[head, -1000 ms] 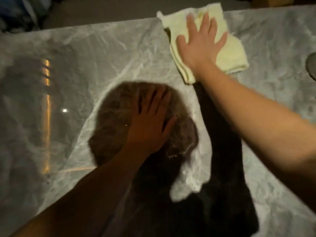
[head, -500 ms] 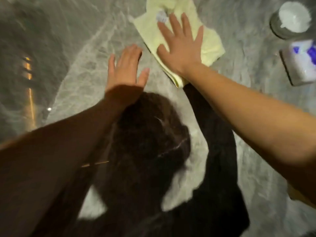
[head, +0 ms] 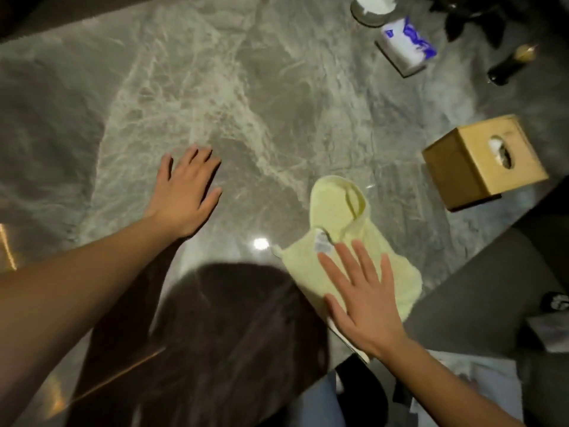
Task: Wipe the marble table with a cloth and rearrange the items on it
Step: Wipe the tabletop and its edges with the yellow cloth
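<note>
Marble table: grey, white-veined, glossy, reflecting a light spot. Cloth: pale yellow, crumpled, white tag showing, lying flat near the table's near right edge. Wooden tissue box stands at the right edge; blue-and-white tissue pack, white-topped jar and dark bottle lie farther back.

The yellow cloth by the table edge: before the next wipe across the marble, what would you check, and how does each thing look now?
1. Right hand flat on the yellow cloth: ok, palm down with fingers spread.
2. Cloth lying smooth: not ok, its far end is folded over and bunched.
3. Left hand off the cloth: ok, it rests open on the bare marble table.
4. Path to the left free: ok, no objects there.
5. Path to the right free: not ok, the wooden tissue box stands close by.
6. Marble already clean: cannot tell, dim light and reflections hide dirt.
</note>
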A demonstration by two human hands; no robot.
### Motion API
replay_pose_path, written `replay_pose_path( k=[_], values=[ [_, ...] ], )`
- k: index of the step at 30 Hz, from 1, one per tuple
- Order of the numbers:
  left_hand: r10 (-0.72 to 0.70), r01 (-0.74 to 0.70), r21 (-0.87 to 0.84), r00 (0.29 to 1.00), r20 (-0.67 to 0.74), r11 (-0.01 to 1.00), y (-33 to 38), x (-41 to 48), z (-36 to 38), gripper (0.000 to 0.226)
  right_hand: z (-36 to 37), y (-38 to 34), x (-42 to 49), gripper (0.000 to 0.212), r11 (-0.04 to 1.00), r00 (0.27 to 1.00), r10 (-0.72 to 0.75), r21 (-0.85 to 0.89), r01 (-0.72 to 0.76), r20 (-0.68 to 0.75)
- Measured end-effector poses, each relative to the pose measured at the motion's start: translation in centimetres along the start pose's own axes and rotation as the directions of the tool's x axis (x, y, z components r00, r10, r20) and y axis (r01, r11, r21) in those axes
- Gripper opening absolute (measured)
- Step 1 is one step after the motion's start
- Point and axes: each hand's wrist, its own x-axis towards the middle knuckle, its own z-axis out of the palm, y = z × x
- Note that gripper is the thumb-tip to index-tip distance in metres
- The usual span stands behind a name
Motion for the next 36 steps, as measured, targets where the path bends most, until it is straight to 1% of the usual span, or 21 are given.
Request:
replay_pose_path(
  k=[1, 3, 5, 8, 11, 14, 18, 21, 24, 27, 30, 33, 36],
  values=[
    [-0.001, 0.0, 0.038, 1.0, 0.008, 0.999, -1.2, -0.9, -0.1, 0.065, -0.2, -0.2, 0.2, 0.059, 1.0, 1.0, 0.028, 0.008, -0.029, 0.013],
    [-0.064, 0.064, 0.064, 0.998, -0.005, 0.996, -3.6, -1.7, -0.5, 0.067, -0.7, -0.6, 2.3, 0.059, 0.997, 0.997, 0.07, 0.03, -0.071, 0.022],
    [-0.165, 0.166, 0.051, 0.986, -0.035, 0.985, -6.1, -2.0, -0.9, 0.066, -1.1, -0.9, 5.6, 0.06, 0.997, 0.997, 0.079, 0.023, -0.079, -0.001],
    [-0.311, 0.312, 0.001, 0.948, -0.068, 0.95, -9.7, -3.0, -1.3, 0.064, -2.1, -1.6, 12.5, 0.064, 0.995, 0.992, 0.103, 0.001, -0.103, -0.072],
    [-0.408, 0.406, -0.04, 0.908, -0.094, 0.913, -10.9, -3.7, -0.8, 0.063, -3.5, -3.6, 20.8, 0.065, 0.993, 0.986, 0.118, 0.019, -0.117, -0.116],
    [-0.438, 0.437, -0.022, 0.895, -0.09, 0.899, -10.8, -3.1, -0.4, 0.067, -5.0, -6.9, 28.9, 0.063, 0.999, 0.991, 0.041, 0.022, -0.038, -0.126],
    [-0.407, 0.41, 0.013, 0.909, -0.085, 0.912, -11.3, -3.4, -0.4, 0.064, -6.6, -12.6, 39.7, 0.064, 0.997, 0.988, -0.07, 0.003, 0.071, -0.136],
    [-0.407, 0.406, -0.026, 0.91, -0.078, 0.913, -11.3, -3.4, -0.7, 0.065, -8.1, -16.5, 46.9, 0.065, 0.996, 0.984, -0.094, -0.016, 0.093, -0.148],
    [-0.423, 0.419, -0.067, 0.904, -0.063, 0.906, -11.6, -3.3, -0.8, 0.066, -9.2, -19.8, 51.8, 0.067, 0.995, 0.98, -0.097, -0.018, 0.096, -0.171],
    [-0.422, 0.416, -0.084, 0.904, -0.073, 0.905, -11.5, -3.5, -0.7, 0.065, -9.6, -21.1, 54.5, 0.067, 0.995, 0.98, -0.104, -0.004, 0.105, -0.171],
    [-0.416, 0.408, -0.095, 0.906, -0.081, 0.908, -11.6, -3.4, -0.6, 0.064, -9.6, -21.1, 54.1, 0.066, 0.988, 0.972, -0.154, -0.035, 0.15, -0.18],
    [-0.41, 0.402, -0.097, 0.908, -0.086, 0.91, -11.6, -3.4, -0.6, 0.064, -9.3, -20.2, 51.3, 0.067, 0.97, 0.958, -0.243, -0.063, 0.236, -0.15],
    [-0.393, 0.388, -0.069, 0.914, -0.1, 0.919, -11.9, -3.6, -0.2, 0.065, -8.5, -19.0, 46.2, 0.068, 0.953, 0.949, -0.3, -0.068, 0.294, -0.101]
  ],
)
